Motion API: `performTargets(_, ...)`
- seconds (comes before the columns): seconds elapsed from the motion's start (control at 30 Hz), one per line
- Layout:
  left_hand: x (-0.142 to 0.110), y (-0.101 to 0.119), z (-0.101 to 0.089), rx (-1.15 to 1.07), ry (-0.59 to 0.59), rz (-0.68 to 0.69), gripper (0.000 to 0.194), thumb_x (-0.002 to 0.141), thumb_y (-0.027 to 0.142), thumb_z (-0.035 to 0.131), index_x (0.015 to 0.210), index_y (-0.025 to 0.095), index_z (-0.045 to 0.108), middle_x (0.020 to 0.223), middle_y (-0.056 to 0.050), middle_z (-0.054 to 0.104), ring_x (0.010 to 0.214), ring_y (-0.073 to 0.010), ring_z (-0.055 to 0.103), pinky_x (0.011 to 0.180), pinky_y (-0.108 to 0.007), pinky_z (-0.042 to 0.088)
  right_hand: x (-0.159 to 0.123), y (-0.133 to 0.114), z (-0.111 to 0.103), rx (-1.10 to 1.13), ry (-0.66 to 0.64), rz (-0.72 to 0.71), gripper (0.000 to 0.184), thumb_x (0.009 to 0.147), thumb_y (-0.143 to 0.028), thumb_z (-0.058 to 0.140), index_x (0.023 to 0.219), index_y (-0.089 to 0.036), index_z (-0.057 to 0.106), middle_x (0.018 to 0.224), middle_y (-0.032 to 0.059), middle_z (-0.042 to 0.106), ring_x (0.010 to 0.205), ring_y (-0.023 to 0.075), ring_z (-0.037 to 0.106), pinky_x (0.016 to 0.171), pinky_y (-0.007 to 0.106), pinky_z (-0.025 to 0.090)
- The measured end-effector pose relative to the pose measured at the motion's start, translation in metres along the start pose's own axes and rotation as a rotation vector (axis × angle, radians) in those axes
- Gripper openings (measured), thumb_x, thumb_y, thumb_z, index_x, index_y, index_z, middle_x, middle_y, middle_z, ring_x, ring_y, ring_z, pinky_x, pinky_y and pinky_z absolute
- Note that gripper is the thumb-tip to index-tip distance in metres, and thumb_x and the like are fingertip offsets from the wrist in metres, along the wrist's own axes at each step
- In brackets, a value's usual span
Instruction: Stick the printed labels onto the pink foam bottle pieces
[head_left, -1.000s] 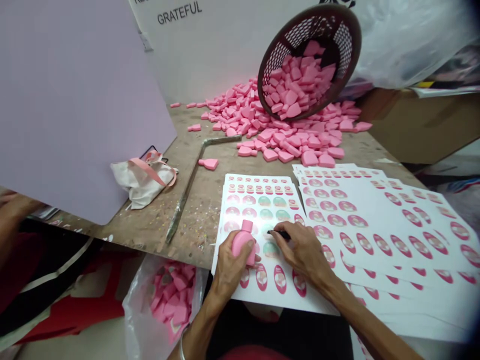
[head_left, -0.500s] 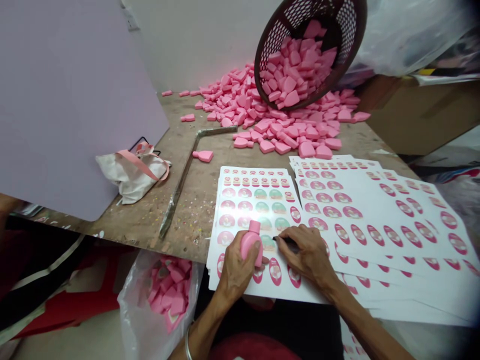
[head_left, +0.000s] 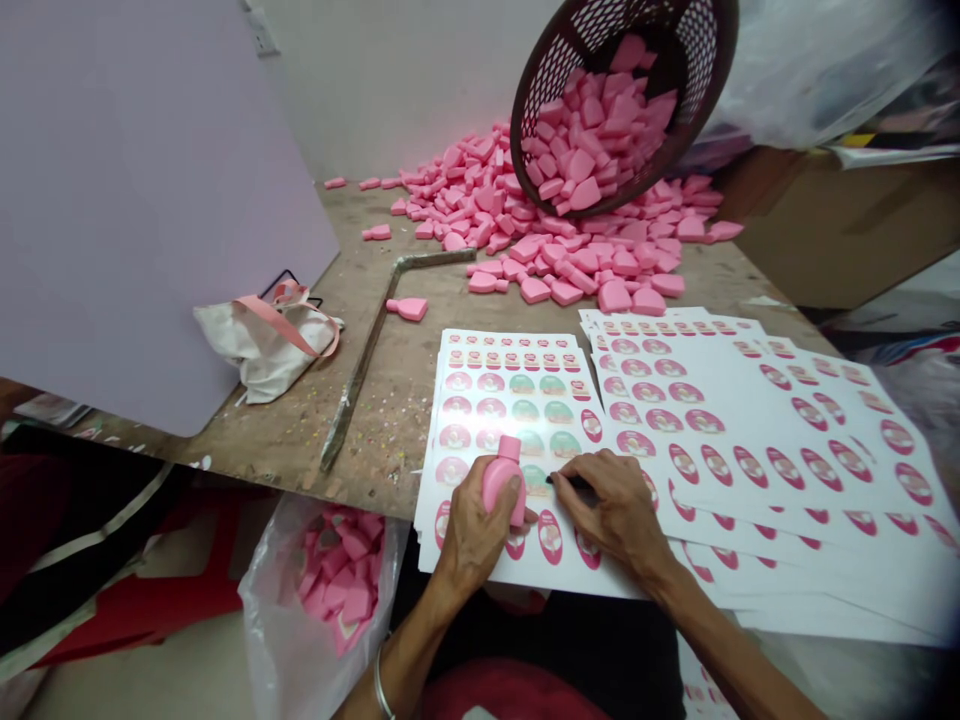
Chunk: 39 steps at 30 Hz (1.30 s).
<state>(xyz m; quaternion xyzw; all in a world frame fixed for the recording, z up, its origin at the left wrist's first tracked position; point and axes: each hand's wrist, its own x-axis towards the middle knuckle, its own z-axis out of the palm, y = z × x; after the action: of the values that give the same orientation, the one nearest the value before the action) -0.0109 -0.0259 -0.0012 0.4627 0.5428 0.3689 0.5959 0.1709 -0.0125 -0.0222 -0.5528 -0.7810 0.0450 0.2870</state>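
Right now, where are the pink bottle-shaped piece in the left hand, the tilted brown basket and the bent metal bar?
Pink bottle-shaped piece (head_left: pixel 504 482): head view, on its body.
Tilted brown basket (head_left: pixel 515 120): head view, on its rim.
Bent metal bar (head_left: pixel 363 368): head view, on its long arm.

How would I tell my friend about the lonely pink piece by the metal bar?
Find the tipped brown basket spilling a big pink heap. Below the heap, next to a bent metal bar, lies one pink bottle-shaped piece. It lies alone in the bar's corner, apart from the heap.

Bench (head_left: pixel 375 470) notes: tilted brown plastic basket (head_left: pixel 525 120), white cloth bag (head_left: pixel 262 350), bent metal bar (head_left: pixel 367 360); lilac board (head_left: pixel 150 200) at left.
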Motion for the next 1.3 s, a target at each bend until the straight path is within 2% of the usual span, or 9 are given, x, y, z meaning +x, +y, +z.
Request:
performTargets(0.1, 0.0, 0.001, 0.0, 0.008, 0.0, 0.006, 0.036, 0.089, 0.047, 0.048, 0.11, 0.019, 0.052, 0.065, -0.004, 0.07, 0.057, -0.0199, 0.068, 0.053, -0.027, 0.053, -0.001, 0.001, 0.001, 0.029, 0.014, 0.019, 0.013, 0.086, -0.027, 0.056, 0.076, -0.02, 0.059, 0.07, 0.001, 0.063, 0.068, 0.0162, 0.052, 0.07, 0.033, 0.033)
performTargets(0.27, 0.001, 0.001, -0.002, 0.015, -0.007, 0.006, 0.037, 0.088, 0.048, 0.049, 0.109, 0.017, 0.052, 0.063, -0.004, 0.069, 0.056, -0.0201, 0.068, 0.054, -0.028, 0.054, -0.003, -0.001, 0.001, -0.106, 0.076, 0.018, 0.015, 0.088, -0.026, 0.054, 0.076, -0.019, 0.061, 0.069, 0.0022, 0.063, 0.07, 0.0178, 0.052, 0.071, 0.034, 0.032)
performTargets(0.5, 0.003, -0.004, -0.002, 0.027, -0.007, 0.02, 0.037, 0.089, 0.047, 0.049, 0.111, 0.018, 0.052, 0.065, -0.004, 0.07, 0.058, -0.0206, 0.069, 0.054, -0.028, 0.054, -0.003, 0.006, 0.005, 0.016, 0.066, 0.014, 0.014, 0.084, -0.03, 0.06, 0.074, -0.02, 0.059, 0.066, 0.0002, 0.062, 0.065, 0.0157, 0.052, 0.069, 0.032, 0.034)
performTargets(0.73, 0.001, 0.002, -0.002, -0.026, 0.009, 0.01, 0.04, 0.087, 0.05, 0.05, 0.109, 0.017, 0.053, 0.062, -0.003, 0.068, 0.056, -0.0197, 0.067, 0.054, -0.028, 0.054, -0.005, -0.006, -0.002, 0.019, 0.197, -0.054, 0.013, 0.078, -0.029, 0.068, 0.075, -0.019, 0.06, 0.065, 0.0, 0.063, 0.064, 0.016, 0.054, 0.069, 0.034, 0.037)
performTargets(0.8, 0.001, 0.003, -0.002, -0.069, 0.022, 0.007, 0.041, 0.086, 0.051, 0.053, 0.108, 0.016, 0.054, 0.06, -0.002, 0.066, 0.053, -0.0185, 0.066, 0.053, -0.027, 0.054, -0.004, -0.012, -0.01, 0.151, 0.24, 0.055, 0.015, 0.078, -0.032, 0.068, 0.075, -0.02, 0.059, 0.065, -0.0001, 0.062, 0.063, 0.015, 0.054, 0.066, 0.032, 0.041)
performTargets(0.87, 0.0, 0.002, -0.002, -0.167, 0.029, 0.0, 0.044, 0.085, 0.053, 0.053, 0.108, 0.015, 0.055, 0.061, -0.002, 0.066, 0.053, -0.0177, 0.065, 0.051, -0.026, 0.053, -0.002, -0.018, -0.019, 0.307, 0.257, 0.252, 0.019, 0.078, -0.037, 0.068, 0.075, -0.02, 0.059, 0.068, 0.0, 0.062, 0.062, 0.0139, 0.056, 0.061, 0.028, 0.044)
performTargets(0.97, -0.001, 0.002, -0.001, -0.414, 0.063, -0.049, 0.054, 0.086, 0.059, 0.047, 0.108, 0.012, 0.057, 0.074, -0.007, 0.068, 0.06, -0.0181, 0.066, 0.051, -0.026, 0.053, 0.006, -0.03, -0.029, 0.454, 0.21, 0.427, 0.021, 0.077, -0.041, 0.067, 0.081, -0.021, 0.064, 0.072, 0.0001, 0.065, 0.061, 0.0131, 0.058, 0.057, 0.025, 0.047)
performTargets(1.1, -0.004, 0.008, 0.001, -0.615, 0.107, -0.108, 0.058, 0.086, 0.06, 0.045, 0.113, 0.011, 0.058, 0.086, -0.01, 0.069, 0.067, -0.0186, 0.067, 0.053, -0.027, 0.055, 0.015, -0.047, -0.028, 0.515, 0.148, 0.377, 0.027, 0.078, -0.039, 0.066, 0.099, -0.022, 0.07, 0.081, 0.0021, 0.069, 0.064, 0.0137, 0.06, 0.057, 0.026, 0.048)
performTargets(1.3, -0.008, 0.019, 0.003, -0.647, 0.076, -0.103, 0.056, 0.089, 0.06, 0.039, 0.112, 0.014, 0.061, 0.082, -0.007, 0.07, 0.067, -0.018, 0.068, 0.056, -0.027, 0.056, 0.015, -0.056, -0.018, 0.54, 0.123, 0.28, 0.019, 0.082, -0.035, 0.064, 0.095, -0.024, 0.072, 0.088, 0.0035, 0.072, 0.076, 0.0167, 0.063, 0.067, 0.029, 0.051)
